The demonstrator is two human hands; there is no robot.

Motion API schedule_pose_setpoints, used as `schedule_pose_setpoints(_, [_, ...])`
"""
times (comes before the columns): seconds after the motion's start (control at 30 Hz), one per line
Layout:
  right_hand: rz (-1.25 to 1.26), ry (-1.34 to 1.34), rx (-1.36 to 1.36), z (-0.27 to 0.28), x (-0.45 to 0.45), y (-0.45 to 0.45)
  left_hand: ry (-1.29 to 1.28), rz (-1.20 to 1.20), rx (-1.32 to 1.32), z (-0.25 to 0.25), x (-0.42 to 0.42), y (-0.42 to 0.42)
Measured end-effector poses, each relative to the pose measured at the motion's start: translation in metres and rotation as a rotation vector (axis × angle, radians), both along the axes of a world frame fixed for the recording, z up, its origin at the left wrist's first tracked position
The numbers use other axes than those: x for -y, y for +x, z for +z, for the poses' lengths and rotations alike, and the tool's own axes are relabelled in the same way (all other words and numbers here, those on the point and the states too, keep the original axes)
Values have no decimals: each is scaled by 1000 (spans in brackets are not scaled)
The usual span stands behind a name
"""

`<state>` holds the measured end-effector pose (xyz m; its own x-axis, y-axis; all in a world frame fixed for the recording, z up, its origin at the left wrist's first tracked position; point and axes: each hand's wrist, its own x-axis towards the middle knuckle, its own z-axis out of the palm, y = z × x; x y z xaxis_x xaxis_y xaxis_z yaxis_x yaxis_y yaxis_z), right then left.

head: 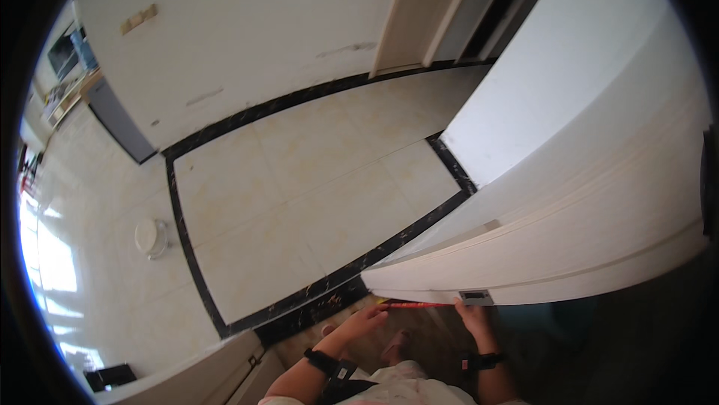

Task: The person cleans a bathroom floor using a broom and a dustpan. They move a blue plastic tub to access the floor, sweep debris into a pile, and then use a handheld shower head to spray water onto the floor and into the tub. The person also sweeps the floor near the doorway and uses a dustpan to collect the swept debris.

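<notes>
My left hand [365, 321] and my right hand [473, 316] are at the lower middle, each with a black strap on its wrist. Between them runs a thin red strip [418, 305], its exact kind too small to tell, along the edge of a pale door frame [415, 292]. The left hand's fingers close on the strip's left end, beside a small yellow part. My right hand's fingers rest at the frame's edge by the strip's other end, just below a metal strike plate [475, 297]; whether they grip the strip is hidden.
A black stone threshold [314, 307] lies ahead, beyond my feet. A door edge with a lock [253, 360] stands at the lower left. On the tiled floor a round white stool [150, 236] stands at the left. A white wall [517, 68] rises at the right.
</notes>
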<state>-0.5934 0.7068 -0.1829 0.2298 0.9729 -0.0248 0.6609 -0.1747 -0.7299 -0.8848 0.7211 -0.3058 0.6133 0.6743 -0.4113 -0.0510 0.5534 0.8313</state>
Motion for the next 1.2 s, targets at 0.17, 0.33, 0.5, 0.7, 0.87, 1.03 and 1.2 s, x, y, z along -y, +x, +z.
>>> schedule_pose_setpoints(0.17, [-135, -174, 65, -39, 21, 35, 51, -33, -101, 0, 13, -9])
schedule_pose_setpoints(0.33, [-260, -285, -9, -3, 8, 1, 20, -58, -99, 18, 7, -20])
schedule_pose_setpoints(0.5, [-259, -352, 20, 1, 5, 3, 56, 72, -68, 27, 7, -11])
schedule_pose_setpoints(0.7, [-215, -334, 18, 8, 2, -3, 99, 47, -78, 7, 11, -10])
schedule_pose_setpoints(0.87, [-87, -183, 129, -46, 8, 34, 0, 100, -1, -7, 19, -13])
schedule_pose_setpoints(1.03, [-105, -97, 12, -15, 10, 23, 23, -30, -34, 40, 4, -19])
schedule_pose_setpoints(1.2, [12, 76, 44, -31, -3, 18, -111, -11, -90, 52, 9, -38])
